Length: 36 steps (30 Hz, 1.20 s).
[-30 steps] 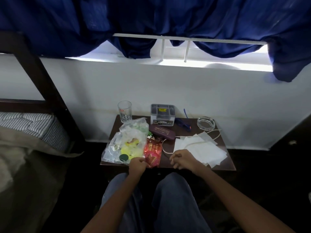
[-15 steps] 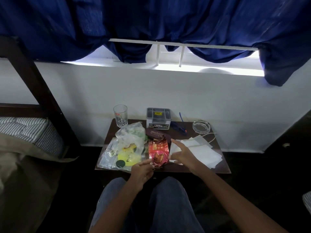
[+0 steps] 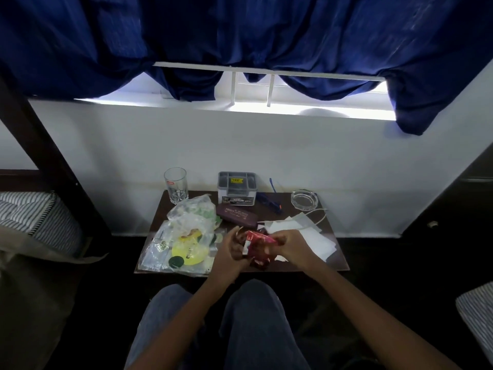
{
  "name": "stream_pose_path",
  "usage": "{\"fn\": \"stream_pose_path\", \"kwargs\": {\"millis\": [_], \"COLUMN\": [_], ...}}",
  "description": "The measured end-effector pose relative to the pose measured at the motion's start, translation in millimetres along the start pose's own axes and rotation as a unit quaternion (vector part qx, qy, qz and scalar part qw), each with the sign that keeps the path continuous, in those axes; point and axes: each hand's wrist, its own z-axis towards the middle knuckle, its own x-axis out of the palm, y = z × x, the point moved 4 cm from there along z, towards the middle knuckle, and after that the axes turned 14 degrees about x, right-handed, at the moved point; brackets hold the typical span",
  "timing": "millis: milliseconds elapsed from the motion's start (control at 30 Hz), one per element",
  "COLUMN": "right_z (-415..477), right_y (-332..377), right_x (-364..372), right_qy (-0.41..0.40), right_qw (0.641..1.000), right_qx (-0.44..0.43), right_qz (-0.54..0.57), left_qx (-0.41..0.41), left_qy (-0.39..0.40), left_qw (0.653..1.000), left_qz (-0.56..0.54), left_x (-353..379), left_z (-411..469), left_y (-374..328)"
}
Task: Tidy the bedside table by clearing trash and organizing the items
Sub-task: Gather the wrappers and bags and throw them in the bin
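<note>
We've got a dark blue curtain (image 3: 240, 36) bunched over a bright window (image 3: 306, 88) with white bars, and a plain white wall (image 3: 240, 145) below it. There's a dark wooden bed post (image 3: 40, 145) on the left with a striped mattress (image 3: 34, 217) beside it, plus more striped fabric (image 3: 477, 316) far right.

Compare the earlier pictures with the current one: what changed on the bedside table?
The red wrapper, lying flat a second ago, is now lifted off the table and gripped by the left hand and right hand. The glass, plastic bag, grey box and tissues stayed put.
</note>
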Motion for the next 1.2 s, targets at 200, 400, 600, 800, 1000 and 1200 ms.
{"fn": "stream_pose_path", "kwargs": {"millis": [200, 400, 600, 800, 1000, 1200], "right_z": [-24.5, -51.8, -86.9, -123.3, -153.6, -168.9], "right_y": [-5.6, -36.6, -94.8, -168.2, -237.3, -301.5], "right_x": [-34.6, -72.6, -96.5, -89.8, -76.3, -72.7], "right_qy": [0.017, -0.027, -0.103, -0.105, -0.14, -0.247], "right_qw": [0.999, 0.994, 0.978, 0.984, 0.979, 0.934], "right_qx": [0.004, 0.007, 0.013, 0.026, 0.108, 0.206], "right_qz": [0.047, 0.108, 0.182, 0.139, 0.097, 0.157], "left_qx": [0.09, -0.005, -0.101, -0.325, -0.44, -0.471], "left_qy": [0.065, 0.115, 0.062, 0.05, 0.194, 0.399], "left_qw": [0.971, 0.992, 0.992, 0.924, 0.855, 0.782], "left_qz": [0.213, 0.048, -0.032, -0.194, -0.195, -0.084], "left_x": [21.4, 80.6, 148.3, 217.1, 257.9, 275.4], "left_z": [18.3, 10.4, -9.7, -43.7, -85.8, -126.0], "left_y": [-11.9, -18.3, -2.7, 19.8, 38.0, 61.7]}}
